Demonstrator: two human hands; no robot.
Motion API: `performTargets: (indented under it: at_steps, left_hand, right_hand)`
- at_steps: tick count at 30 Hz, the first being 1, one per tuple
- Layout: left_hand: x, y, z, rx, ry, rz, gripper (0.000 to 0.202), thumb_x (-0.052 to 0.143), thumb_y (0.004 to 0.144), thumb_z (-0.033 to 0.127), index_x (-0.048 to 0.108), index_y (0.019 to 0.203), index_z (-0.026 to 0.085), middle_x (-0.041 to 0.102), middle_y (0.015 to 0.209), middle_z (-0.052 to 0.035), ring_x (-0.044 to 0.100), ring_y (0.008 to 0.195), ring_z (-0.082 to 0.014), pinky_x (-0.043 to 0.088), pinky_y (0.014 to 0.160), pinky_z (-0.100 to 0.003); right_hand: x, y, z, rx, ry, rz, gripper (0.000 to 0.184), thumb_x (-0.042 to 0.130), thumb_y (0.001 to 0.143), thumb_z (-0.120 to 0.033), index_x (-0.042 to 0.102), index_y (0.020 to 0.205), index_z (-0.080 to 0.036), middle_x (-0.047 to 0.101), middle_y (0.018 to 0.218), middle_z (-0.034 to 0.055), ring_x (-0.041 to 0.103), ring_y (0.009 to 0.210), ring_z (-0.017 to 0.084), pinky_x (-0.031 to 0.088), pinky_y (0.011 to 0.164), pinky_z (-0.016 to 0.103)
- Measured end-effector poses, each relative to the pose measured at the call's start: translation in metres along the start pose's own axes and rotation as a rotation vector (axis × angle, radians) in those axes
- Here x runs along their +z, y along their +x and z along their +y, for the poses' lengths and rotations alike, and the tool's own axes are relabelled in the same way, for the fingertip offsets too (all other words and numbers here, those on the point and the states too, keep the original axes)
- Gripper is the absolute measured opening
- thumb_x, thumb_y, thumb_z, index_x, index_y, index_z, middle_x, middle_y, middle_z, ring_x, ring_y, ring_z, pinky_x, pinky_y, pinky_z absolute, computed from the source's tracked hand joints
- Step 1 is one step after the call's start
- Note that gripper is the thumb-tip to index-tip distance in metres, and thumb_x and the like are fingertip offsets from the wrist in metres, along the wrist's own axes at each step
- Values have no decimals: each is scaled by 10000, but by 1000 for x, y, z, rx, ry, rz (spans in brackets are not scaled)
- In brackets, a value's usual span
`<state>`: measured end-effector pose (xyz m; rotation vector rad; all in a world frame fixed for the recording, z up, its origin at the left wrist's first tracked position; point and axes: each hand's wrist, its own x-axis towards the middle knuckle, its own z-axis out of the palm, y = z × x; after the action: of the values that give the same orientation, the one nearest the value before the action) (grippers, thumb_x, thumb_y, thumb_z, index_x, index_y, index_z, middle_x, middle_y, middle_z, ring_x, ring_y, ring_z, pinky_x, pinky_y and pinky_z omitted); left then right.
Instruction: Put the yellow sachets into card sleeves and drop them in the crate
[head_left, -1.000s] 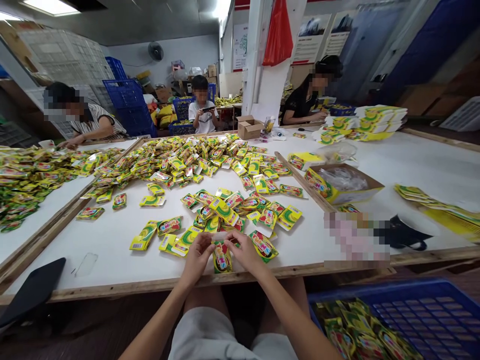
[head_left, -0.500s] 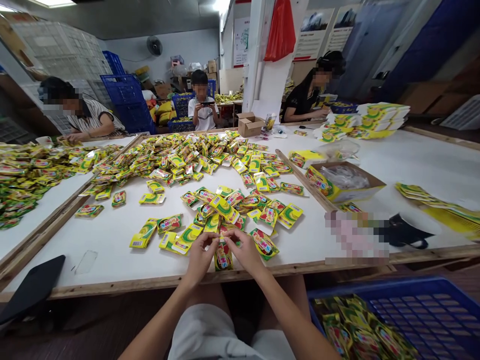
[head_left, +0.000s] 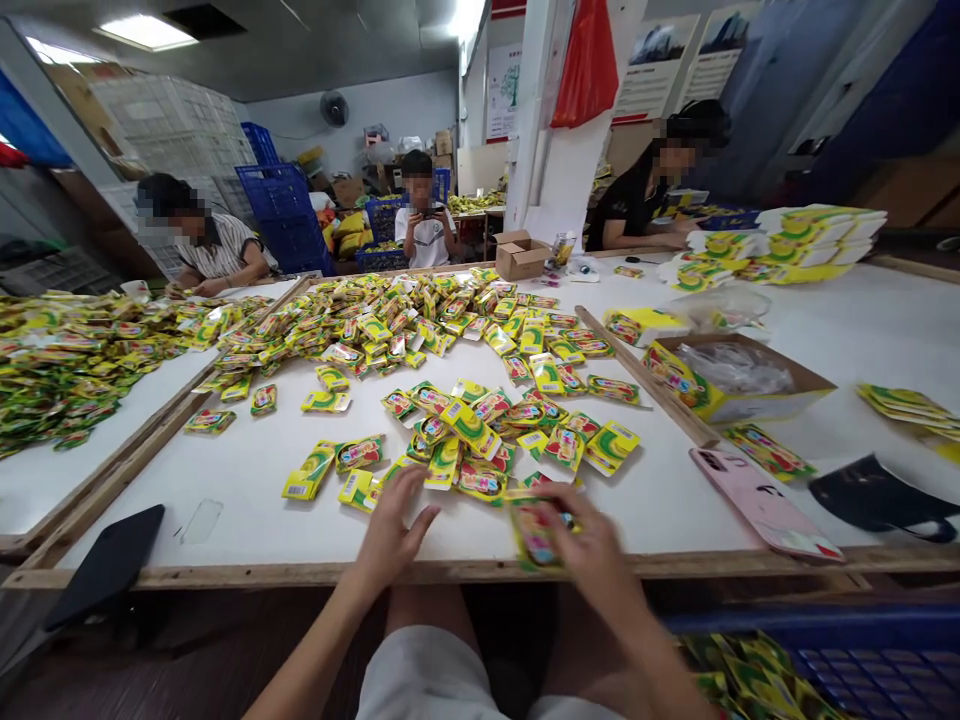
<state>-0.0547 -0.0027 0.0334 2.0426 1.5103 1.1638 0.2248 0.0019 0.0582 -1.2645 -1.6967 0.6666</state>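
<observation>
My right hand (head_left: 596,550), blurred by motion, grips a small yellow-green printed pack (head_left: 531,532) with red and colourful lettering, just above the table's front edge. To its left, my left hand (head_left: 394,530) has its fingers apart and nothing in them. Just beyond that hand lies a yellow pack with a barcode (head_left: 358,490). A loose cluster of similar packs (head_left: 469,428) is spread in front of both hands, some showing white end flaps. Farther back is a large heap of such packs (head_left: 375,328).
Wooden strips (head_left: 645,375) divide the white table (head_left: 247,470). On the right are an open carton (head_left: 750,400) with clear plastic, a pink phone (head_left: 761,500) and a black mask (head_left: 885,500). A blue crate (head_left: 750,620) holds packs at lower right. Several people sit beyond the table.
My hands have moved apart from their meeting over one pack. My right hand has carried a pack to the right, and my left hand has opened. The view has shifted left.
</observation>
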Motion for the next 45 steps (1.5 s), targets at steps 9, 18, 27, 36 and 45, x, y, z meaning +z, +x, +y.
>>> performTargets:
  at_steps: [9, 18, 27, 36, 45]
  left_hand:
    - [-41, 15, -43, 2, 225, 40, 213, 623, 778, 227, 671, 984, 247, 692, 971, -78, 633, 921, -259, 482, 810, -362]
    - [-13, 16, 7, -119, -271, -139, 414, 684, 757, 297, 534, 1138, 240, 671, 1011, -58, 634, 816, -189, 484, 655, -255]
    - [35, -12, 2, -273, -575, -91, 246, 600, 840, 335, 559, 1046, 206, 667, 952, -48, 644, 856, -182, 505, 792, -309]
    - [39, 2, 5, -246, -602, 20, 291, 622, 825, 318, 581, 1092, 210, 654, 1051, -77, 618, 1003, -211, 490, 868, -342]
    - [39, 13, 6, -311, -493, 30, 198, 641, 797, 326, 661, 914, 168, 683, 798, -38, 621, 734, -166, 485, 690, -269]
  right_hand:
    - [-73, -17, 12, -13, -260, 53, 247, 528, 825, -461, 657, 843, -251, 690, 870, 72, 658, 812, 249, 534, 715, 350]
    - [80, -1, -18, -36, 305, -181, 267, 555, 851, -230, 527, 1116, -241, 640, 1105, 70, 633, 972, 208, 528, 818, 331]
    - [87, 6, 3, 48, 326, -269, 214, 536, 843, -211, 575, 1053, -220, 678, 953, 38, 649, 856, 190, 517, 778, 315]
    - [96, 25, 5, -2, 356, -164, 171, 566, 823, -207, 638, 977, -222, 686, 948, 35, 647, 894, 197, 509, 814, 332]
    - [93, 32, -3, 19, 233, -167, 103, 580, 830, -267, 648, 800, -195, 674, 749, 18, 628, 687, 165, 499, 650, 273]
